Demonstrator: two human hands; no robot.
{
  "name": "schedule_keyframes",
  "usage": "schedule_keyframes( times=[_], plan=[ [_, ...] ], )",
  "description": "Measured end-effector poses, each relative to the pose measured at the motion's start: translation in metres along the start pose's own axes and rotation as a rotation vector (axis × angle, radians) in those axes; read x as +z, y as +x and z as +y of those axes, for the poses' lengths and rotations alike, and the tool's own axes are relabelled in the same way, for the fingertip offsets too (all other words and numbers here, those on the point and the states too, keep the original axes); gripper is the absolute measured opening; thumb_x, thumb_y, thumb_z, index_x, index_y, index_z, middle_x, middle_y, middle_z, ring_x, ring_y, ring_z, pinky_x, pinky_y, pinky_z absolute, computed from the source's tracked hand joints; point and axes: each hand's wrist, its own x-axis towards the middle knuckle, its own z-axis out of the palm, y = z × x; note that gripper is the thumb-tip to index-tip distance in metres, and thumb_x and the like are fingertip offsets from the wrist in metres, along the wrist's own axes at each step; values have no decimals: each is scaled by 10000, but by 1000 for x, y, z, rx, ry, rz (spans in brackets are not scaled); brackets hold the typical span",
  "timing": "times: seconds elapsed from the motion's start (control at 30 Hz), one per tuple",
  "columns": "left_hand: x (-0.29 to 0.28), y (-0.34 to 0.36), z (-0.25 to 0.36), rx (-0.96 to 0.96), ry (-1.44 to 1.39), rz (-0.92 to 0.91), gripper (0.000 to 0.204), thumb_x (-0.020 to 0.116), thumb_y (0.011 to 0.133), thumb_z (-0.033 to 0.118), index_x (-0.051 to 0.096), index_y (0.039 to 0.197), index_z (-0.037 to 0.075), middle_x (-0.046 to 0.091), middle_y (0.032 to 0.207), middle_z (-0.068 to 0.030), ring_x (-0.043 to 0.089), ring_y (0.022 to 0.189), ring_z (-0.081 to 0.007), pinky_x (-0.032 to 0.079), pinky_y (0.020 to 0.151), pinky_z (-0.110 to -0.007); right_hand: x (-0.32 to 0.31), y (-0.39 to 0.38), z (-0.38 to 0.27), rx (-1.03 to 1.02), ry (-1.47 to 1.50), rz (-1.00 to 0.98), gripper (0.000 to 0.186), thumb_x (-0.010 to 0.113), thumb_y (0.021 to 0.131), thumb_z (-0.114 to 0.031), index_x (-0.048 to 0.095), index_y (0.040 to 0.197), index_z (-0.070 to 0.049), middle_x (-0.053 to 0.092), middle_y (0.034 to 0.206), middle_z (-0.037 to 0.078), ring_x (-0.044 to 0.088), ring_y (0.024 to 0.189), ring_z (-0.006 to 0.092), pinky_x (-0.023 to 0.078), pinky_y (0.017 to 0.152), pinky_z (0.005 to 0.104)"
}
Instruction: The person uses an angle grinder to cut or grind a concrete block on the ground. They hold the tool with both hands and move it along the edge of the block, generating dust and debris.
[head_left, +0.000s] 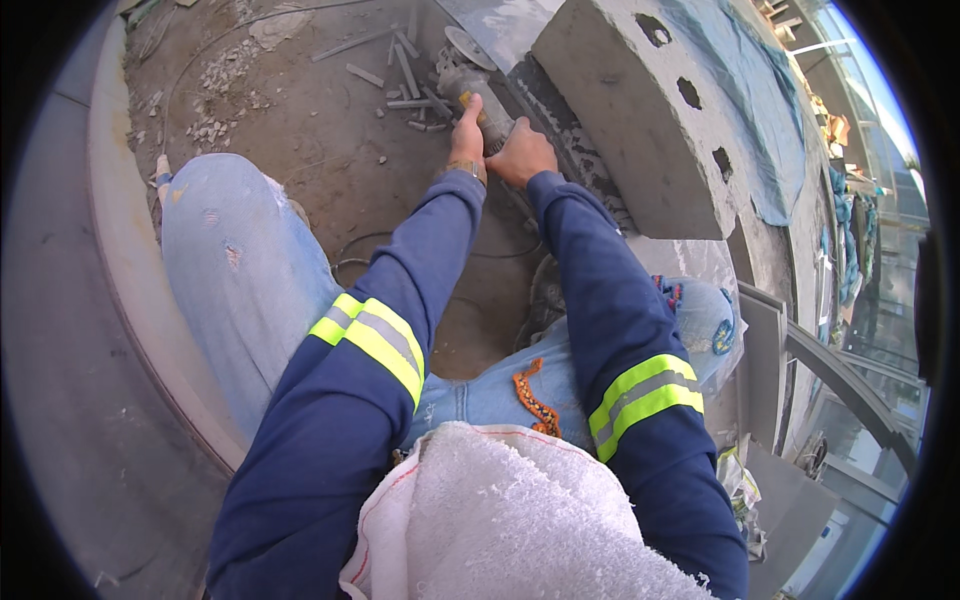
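Both my hands grip a dusty angle grinder (463, 84), which points away from me. My left hand (466, 137) is closed along the side of its body, thumb stretched forward. My right hand (524, 154) is wrapped round the rear end, behind the left. At the far end the round, pale disc (469, 47) lies close to the edge of a grey slab. Whether the disc is spinning I cannot tell. Right of the hands leans a large grey stone or concrete block (625, 125) with dark holes along its upper face.
Cut stone strips (405, 70) lie scattered left of the grinder. Rubble (208, 130) and a thin cable (215, 45) are on the dusty ground at the far left. A blue cloth (765, 130) drapes beyond the block. A curved grey ledge (115, 220) runs along my left side.
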Motion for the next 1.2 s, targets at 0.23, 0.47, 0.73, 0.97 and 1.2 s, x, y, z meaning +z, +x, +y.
schedule_keyframes(
  times=[0.23, 0.47, 0.73, 0.97, 1.2],
  plan=[
    [13, -12, -2, -103, 12, 35, 700, 690, 953, 536, 566, 1364, -18, 666, 1260, -120, 644, 1128, -266, 499, 1009, -403, 1, -1, 13, 22, -10, 8, 897, 874, 679, -453, 512, 1324, 56, 695, 1193, 288, 681, 1143, 418, 545, 996, 466],
    [14, -14, -14, -6, 97, 59, 724, 689, 952, 542, 561, 1362, -41, 646, 1305, -130, 633, 1153, -276, 490, 1020, -408, -4, -8, 16, 27, 10, -16, 893, 861, 689, -427, 498, 1342, 62, 688, 1207, 288, 681, 1147, 411, 546, 998, 460],
    [-5, -14, -2, -35, 61, 46, 719, 695, 951, 532, 538, 1395, -11, 648, 1282, -128, 630, 1145, -273, 486, 1024, -429, 0, -15, 4, 10, -3, -33, 862, 860, 691, -395, 501, 1330, 60, 690, 1201, 283, 678, 1150, 414, 543, 999, 450],
    [11, -30, -1, -76, 28, -6, 716, 703, 946, 528, 542, 1392, -9, 638, 1282, -120, 615, 1154, -254, 496, 1001, -434, 0, -14, 15, 24, -11, -11, 856, 869, 686, -372, 502, 1328, 60, 682, 1216, 292, 668, 1169, 418, 535, 1011, 454],
    [10, -27, -9, -68, 20, -6, 700, 708, 945, 518, 556, 1384, -5, 635, 1310, -121, 615, 1173, -256, 485, 1018, -415, 3, -15, 21, 7, -23, 22, 841, 895, 662, -385, 526, 1264, 74, 690, 1175, 308, 679, 1130, 432, 544, 975, 469]
  ],
)
